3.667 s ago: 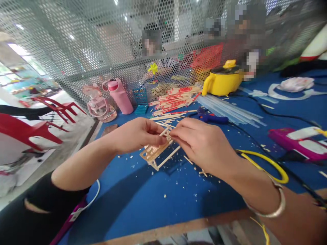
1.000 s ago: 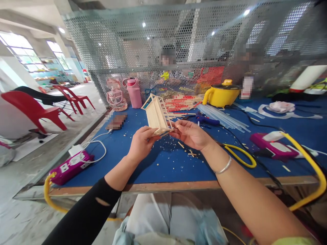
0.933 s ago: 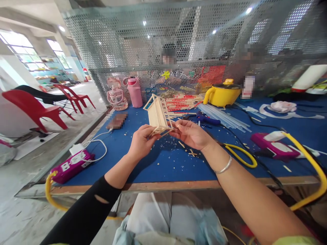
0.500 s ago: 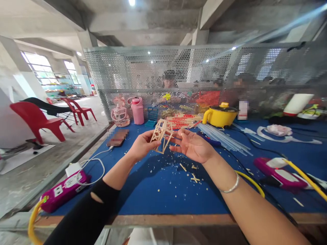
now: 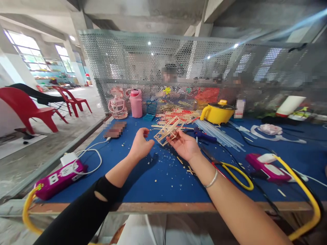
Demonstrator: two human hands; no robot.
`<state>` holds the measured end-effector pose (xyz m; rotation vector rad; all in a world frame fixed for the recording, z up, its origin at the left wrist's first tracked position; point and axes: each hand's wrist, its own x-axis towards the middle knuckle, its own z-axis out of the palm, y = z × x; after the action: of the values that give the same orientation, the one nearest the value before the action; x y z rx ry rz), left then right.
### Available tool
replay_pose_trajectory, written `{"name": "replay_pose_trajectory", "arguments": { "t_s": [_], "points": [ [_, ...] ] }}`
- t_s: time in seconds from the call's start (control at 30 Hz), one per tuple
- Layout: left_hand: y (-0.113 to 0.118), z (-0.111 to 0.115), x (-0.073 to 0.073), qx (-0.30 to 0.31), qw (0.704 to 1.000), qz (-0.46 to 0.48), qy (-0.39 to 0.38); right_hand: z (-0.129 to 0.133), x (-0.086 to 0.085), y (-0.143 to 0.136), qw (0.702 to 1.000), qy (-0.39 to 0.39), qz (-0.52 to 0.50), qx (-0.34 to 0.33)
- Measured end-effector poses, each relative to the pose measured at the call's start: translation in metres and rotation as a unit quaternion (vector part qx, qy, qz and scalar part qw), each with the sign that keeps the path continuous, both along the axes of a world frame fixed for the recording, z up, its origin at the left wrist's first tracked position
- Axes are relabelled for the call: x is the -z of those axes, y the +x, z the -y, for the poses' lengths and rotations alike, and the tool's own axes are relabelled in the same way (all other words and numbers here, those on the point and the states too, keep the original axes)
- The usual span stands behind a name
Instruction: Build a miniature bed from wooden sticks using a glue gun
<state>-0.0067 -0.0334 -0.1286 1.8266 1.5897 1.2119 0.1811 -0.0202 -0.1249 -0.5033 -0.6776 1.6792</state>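
A small frame built of thin wooden sticks (image 5: 167, 131) is tilted above the blue table, gripped on its right side by the fingers of my right hand (image 5: 184, 144). My left hand (image 5: 140, 144) is just left of the frame, apart from it, with thumb and fingers curved and a gap between them. Behind the frame lies a pile of wooden sticks (image 5: 178, 115), several with red ends. Wood crumbs and a few short stick pieces (image 5: 190, 170) are scattered beneath my hands.
Clear glue sticks (image 5: 222, 136), a dark blue glue gun (image 5: 205, 135) and yellow-handled scissors (image 5: 237, 175) are right. A yellow pot (image 5: 218, 114) and pink bottle (image 5: 136, 103) stand behind. Purple power strips (image 5: 60, 178) lie on both sides. A perforated metal screen (image 5: 140, 64) closes the back.
My left hand has let go of the stick frame and drawn away left. My right hand now holds the frame, which has turned. The scissors have come into view by my right forearm.
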Motion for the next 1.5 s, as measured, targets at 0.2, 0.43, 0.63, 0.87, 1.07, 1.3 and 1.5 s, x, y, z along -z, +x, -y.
{"name": "replay_pose_trajectory", "arguments": {
  "t_s": [0.2,0.43,0.63,0.87,1.07,1.3,1.5],
  "points": [
    [0.014,0.014,-0.007,-0.055,0.983,-0.173,-0.035,0.002,-0.002,-0.003,1.0,-0.002,-0.026,-0.006],
    [0.036,0.013,-0.005,-0.056,0.962,-0.267,0.002,0.004,-0.002,-0.008,0.999,0.001,-0.042,-0.003],
    [0.02,0.018,-0.017,-0.063,0.967,-0.233,0.076,0.007,-0.008,-0.002,0.999,0.014,-0.045,-0.016],
    [-0.018,0.01,-0.03,-0.038,0.982,0.085,0.162,0.012,-0.016,0.006,0.998,0.024,-0.034,-0.055],
    [-0.002,0.003,-0.022,0.208,0.957,0.199,0.037,0.02,-0.019,0.0,0.995,0.041,-0.012,-0.094],
    [-0.055,-0.024,-0.027,-0.102,0.957,0.26,0.077,0.02,-0.018,0.004,0.988,0.079,-0.004,-0.136],
    [-0.043,-0.01,-0.026,-0.031,0.979,0.191,0.066,0.023,-0.018,0.005,0.983,0.079,0.005,-0.165]
  ]
}}
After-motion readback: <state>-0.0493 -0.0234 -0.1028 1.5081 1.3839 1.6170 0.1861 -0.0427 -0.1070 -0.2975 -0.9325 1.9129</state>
